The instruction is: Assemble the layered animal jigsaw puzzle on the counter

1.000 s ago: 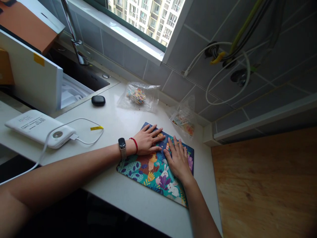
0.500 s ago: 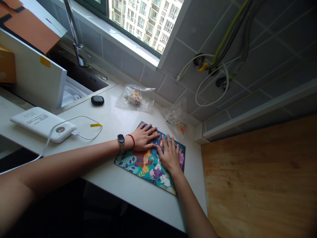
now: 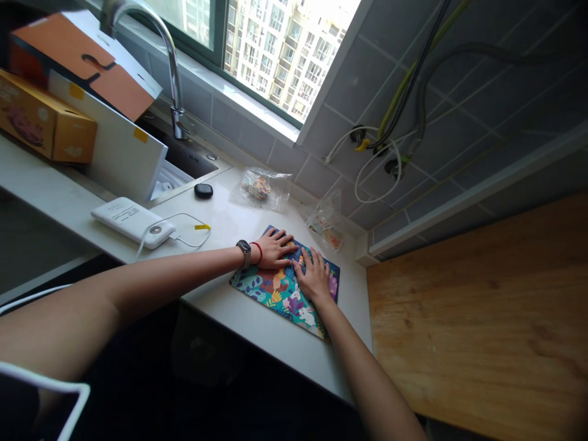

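A colourful flat picture board [image 3: 271, 300] with rabbits, plants and other animals printed on it lies on the white counter. My left hand [image 3: 274, 250] rests flat on its upper left part, fingers spread; a watch and a red band circle that wrist. Close beside it, my right hand [image 3: 314, 277] lies palm down on the board's right half with the fingers stretched out. Neither hand grips anything. Both hands hide parts of the picture. Behind the board lie a clear plastic bag of small colourful pieces [image 3: 257, 187] and a second clear bag [image 3: 328, 226] with pieces in it.
To the left are a white power bank [image 3: 131, 220] with a cable, a small black case [image 3: 203, 191], and a sink [image 3: 195, 162] with a faucet [image 3: 177, 92]. Boxes [image 3: 73, 135] stand over the sink. A wooden panel [image 3: 478, 306] borders the counter's right end.
The camera view has shifted, so more of the boxes and faucet shows at the left. Both hands stay flat on the board, with little visible movement.
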`<state>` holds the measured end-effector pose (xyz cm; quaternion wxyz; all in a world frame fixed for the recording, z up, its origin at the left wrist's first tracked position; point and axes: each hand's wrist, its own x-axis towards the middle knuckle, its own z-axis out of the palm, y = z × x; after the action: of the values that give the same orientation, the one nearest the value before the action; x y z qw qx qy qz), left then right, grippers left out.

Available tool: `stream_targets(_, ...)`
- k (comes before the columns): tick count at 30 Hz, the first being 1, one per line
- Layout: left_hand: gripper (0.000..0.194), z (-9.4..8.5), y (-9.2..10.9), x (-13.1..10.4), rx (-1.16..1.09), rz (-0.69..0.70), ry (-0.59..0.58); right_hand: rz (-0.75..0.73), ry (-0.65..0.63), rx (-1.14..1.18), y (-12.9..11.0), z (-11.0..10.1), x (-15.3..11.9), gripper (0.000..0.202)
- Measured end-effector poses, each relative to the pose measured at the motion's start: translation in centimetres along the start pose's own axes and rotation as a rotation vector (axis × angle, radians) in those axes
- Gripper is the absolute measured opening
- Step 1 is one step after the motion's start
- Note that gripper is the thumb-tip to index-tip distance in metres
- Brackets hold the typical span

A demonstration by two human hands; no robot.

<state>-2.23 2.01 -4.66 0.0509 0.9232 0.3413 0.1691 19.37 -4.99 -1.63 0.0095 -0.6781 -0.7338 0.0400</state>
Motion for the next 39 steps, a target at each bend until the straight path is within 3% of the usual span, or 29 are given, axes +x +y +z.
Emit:
stream_targets(10,0.055,-0.1,1.4,-0.6,-0.011,-0.065,-0.035,0.026,0.022,0.034,-0.5,-0.5,-0.5,0.060)
stream_targets(16,0.076,0.1,3.2,-1.3,0.007,-0.093,-0.102,0.040,0.038,0.078,-0.9,-1.1,-0.6,0.057)
stream_targets(21,0.089,0.3,5.7,-2.3,-0.001,-0.047,-0.142,0.043,0.068,0.122,-1.0,-1.2,-0.8,0.056)
stream_targets(26,0.088,-0.6,8.4,-3.7,0.003,0.011,-0.192,0.140,0.188,0.184,-1.0,-1.4,-1.5,0.057)
stream_targets(31,0.088,-1.2,11.0,-5.5,-0.010,0.226,-0.282,0.242,0.335,0.259,-1.0,-1.6,-2.3,0.055)
stream_targets(35,0.070,-1.6,10.8,-6.3,-0.011,0.292,-0.293,0.276,0.425,0.294,-0.8,-1.5,-2.5,0.047)
stream_targets(39,0.065,-2.3,9.9,-6.4,0.001,0.288,-0.314,0.230,0.468,0.315,0.4,-1.8,-2.2,0.040)
